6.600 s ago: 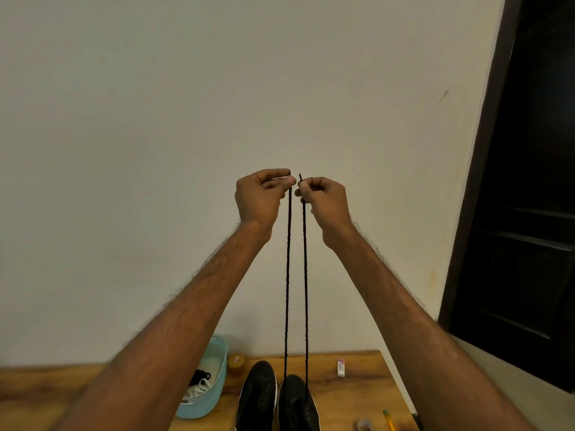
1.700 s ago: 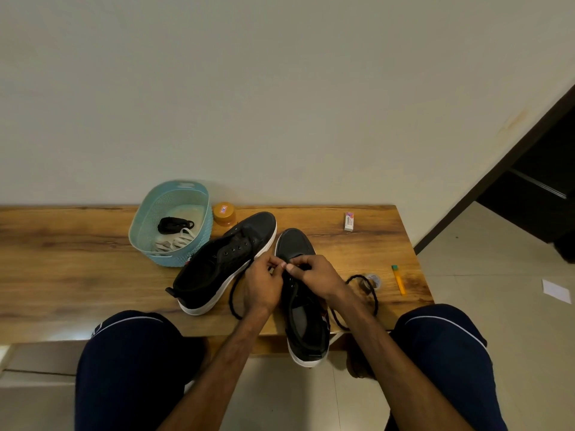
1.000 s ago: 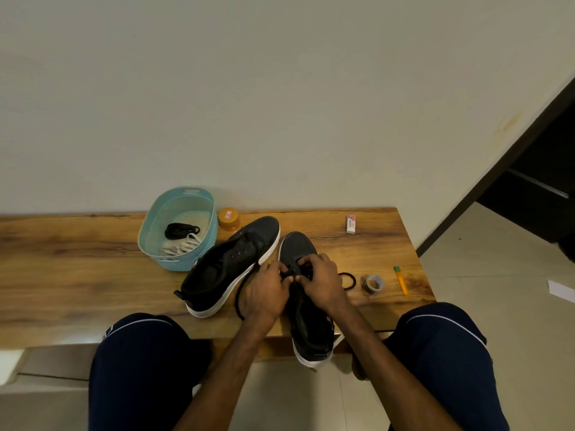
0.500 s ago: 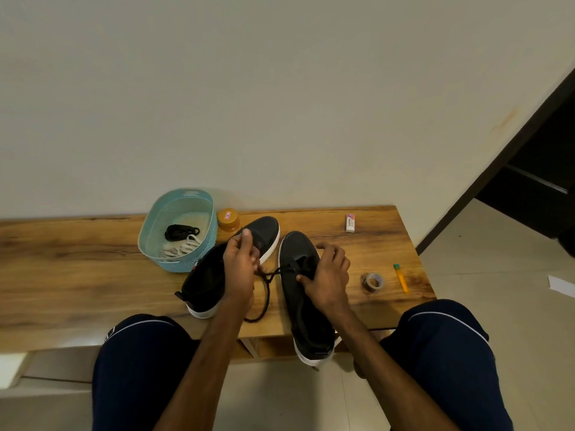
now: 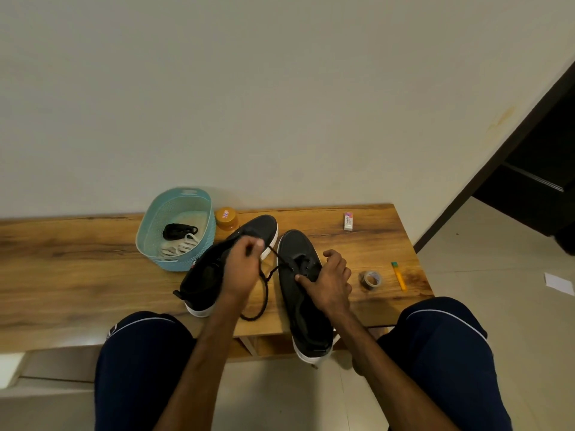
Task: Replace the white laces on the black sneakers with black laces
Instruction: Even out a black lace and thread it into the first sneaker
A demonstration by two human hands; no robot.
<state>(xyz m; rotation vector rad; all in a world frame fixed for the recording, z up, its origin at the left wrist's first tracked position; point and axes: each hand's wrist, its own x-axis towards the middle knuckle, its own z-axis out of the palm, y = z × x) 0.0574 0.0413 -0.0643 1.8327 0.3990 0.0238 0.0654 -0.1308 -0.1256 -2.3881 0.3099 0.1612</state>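
Wood grain runs the length of the low table (image 5: 77, 262), whose far edge sits against a plain wall and whose right end stops short of a dark doorway. Left of the teal basket (image 5: 174, 265) the top lies bare. On the right, an eraser (image 5: 348, 220), a roll of tape (image 5: 371, 279) and a yellow pencil (image 5: 399, 276) lie apart from each other, the pencil close to the table's right end. An orange-lidded jar (image 5: 226, 217) stands just beside the basket, which holds a bundled black lace (image 5: 179, 230) and white laces (image 5: 180, 247).

Two black sneakers lie side by side, toes toward the wall. The left-hand sneaker (image 5: 202, 281) is angled, its toe near the jar. The right-hand sneaker (image 5: 306, 312) points straighter, and its heel overhangs the table's near edge, between the person's knees.

The left hand (image 5: 244, 272) is raised over the left-hand sneaker, fingertips pinching the black lace (image 5: 266, 293). From that pinch the lace stretches across the gap to the eyelets of the right-hand sneaker, and its slack drops in a loop onto the table between the two shoes. The right hand (image 5: 331, 283) grips the right-hand sneaker, thumb laid by the eyelets and fingers curled over its outer side. Both forearms reach in from the near edge.
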